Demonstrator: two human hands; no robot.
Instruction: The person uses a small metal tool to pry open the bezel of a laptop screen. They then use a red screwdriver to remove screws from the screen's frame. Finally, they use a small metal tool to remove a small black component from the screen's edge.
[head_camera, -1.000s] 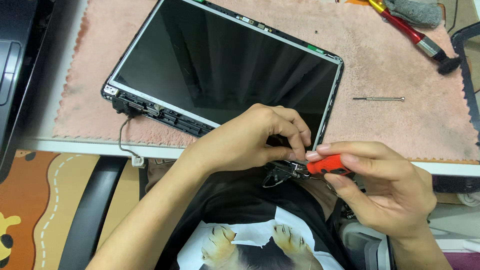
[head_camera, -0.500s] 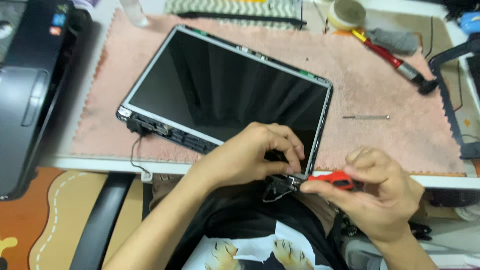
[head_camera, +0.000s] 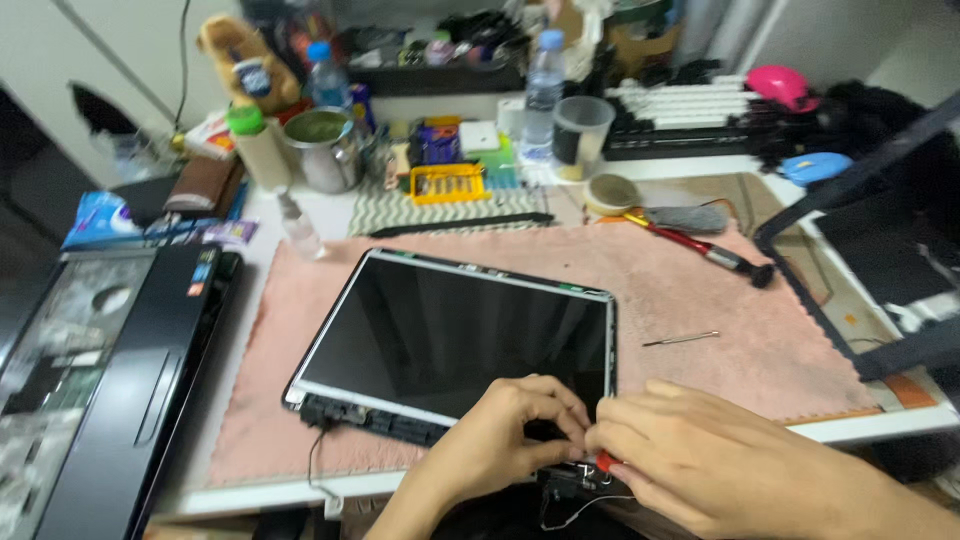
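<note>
Two bare hands meet at the near right corner of a black, glossy laptop screen panel (head_camera: 460, 335) lying flat on a pink fleecy mat (head_camera: 700, 300). Left hand (head_camera: 510, 430) curled, fingertips pinched together on the panel's corner, just where a dark hinge bracket with thin loose wires (head_camera: 575, 490) hangs off the table edge. Right hand (head_camera: 720, 460) touching the left, fingers closed around a small red-handled tool (head_camera: 606, 463), only a sliver of red showing between the knuckles; tip hidden, so cannot tell what it bears on.

Just beyond the grip, away from the body: the screen's dark glass. Right of the grip, on the mat, a thin silver screwdriver bit (head_camera: 680, 339), well apart. Farther off the same way, a red and black screwdriver (head_camera: 700, 245) near a roll of tape (head_camera: 612, 193). Left of the grip, well apart, a black laptop base (head_camera: 110, 380) resting on the table. Far past the panel, a yellow bit case (head_camera: 449, 183), a steel pot (head_camera: 325, 148) and plastic bottles (head_camera: 545, 85) among blurred clutter.
</note>
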